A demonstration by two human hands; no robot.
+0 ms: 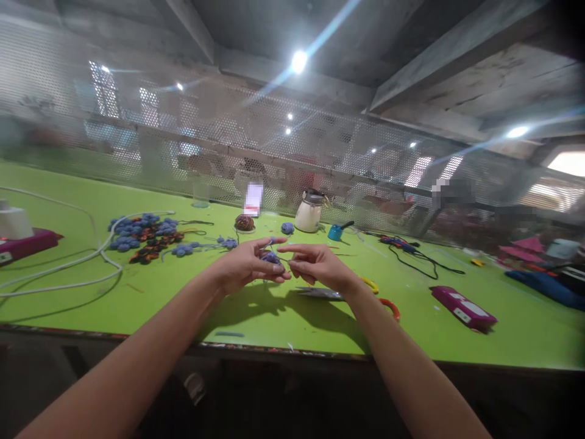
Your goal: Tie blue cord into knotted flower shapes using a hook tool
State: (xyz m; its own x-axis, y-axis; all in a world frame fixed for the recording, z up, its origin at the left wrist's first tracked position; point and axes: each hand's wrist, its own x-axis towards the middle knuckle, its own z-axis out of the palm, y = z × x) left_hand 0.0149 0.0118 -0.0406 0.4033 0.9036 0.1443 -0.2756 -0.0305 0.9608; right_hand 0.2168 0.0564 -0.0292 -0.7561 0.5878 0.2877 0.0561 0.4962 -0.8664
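My left hand (pixel 249 262) is closed around a small blue-purple crocheted piece (pixel 271 258), and a strand of the same yarn passes over its raised index finger. Close beside it, my right hand (pixel 320 263) is pinched on a thin crochet hook (pixel 286 261), mostly hidden by the fingers, that points at the piece. Beneath my right wrist lie scissors (pixel 320 293) with yellow and red-orange handles. A blue-purple ball of yarn (pixel 287 228) rests on the table beyond my hands, and a dark multicoloured yarn ball (pixel 244 223) sits to its left.
On the green table (pixel 173 305), crocheted flowers (pixel 144 231) are heaped at left near a white cable (pixel 103 253). A cream jug (pixel 309 213), a teal pot (pixel 335 232) and a lit phone (pixel 253 198) stand behind. Dark cords (pixel 425 259) and a purple box (pixel 463 307) lie right.
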